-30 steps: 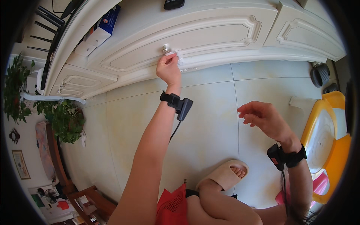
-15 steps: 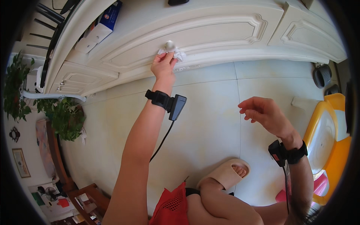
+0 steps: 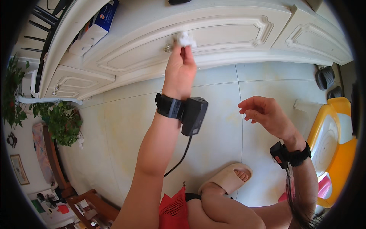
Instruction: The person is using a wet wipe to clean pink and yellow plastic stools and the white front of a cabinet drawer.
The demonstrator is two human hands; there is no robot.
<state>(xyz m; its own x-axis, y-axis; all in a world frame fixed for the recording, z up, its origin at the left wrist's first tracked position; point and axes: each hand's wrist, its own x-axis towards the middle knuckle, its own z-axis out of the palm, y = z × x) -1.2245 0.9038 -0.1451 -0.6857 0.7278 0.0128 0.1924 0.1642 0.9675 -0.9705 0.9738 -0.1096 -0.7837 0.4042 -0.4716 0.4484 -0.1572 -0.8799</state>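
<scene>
A crumpled white tissue (image 3: 186,39) is pinched between the fingertips of my left hand (image 3: 180,68). This hand is up at the cream drawer front (image 3: 225,34), just right of the drawer's round knob (image 3: 168,48). Whether the tissue touches the panel, I cannot tell. My right hand (image 3: 265,116) hangs over the tiled floor with nothing in it, its fingers loosely bent and the thumb apart. A black strapped device sits on each wrist, with a cable leading from it.
A blue and white box (image 3: 100,23) stands on the cabinet at the upper left. Leafy plants (image 3: 63,124) are at the left. On the right are a yellow and white plastic seat (image 3: 329,141) and dark slippers (image 3: 325,78). My slippered foot (image 3: 232,177) rests on the floor below.
My left hand has moved from the knob up and to the right with the tissue, leaving the knob uncovered. My right hand has stayed in about the same place.
</scene>
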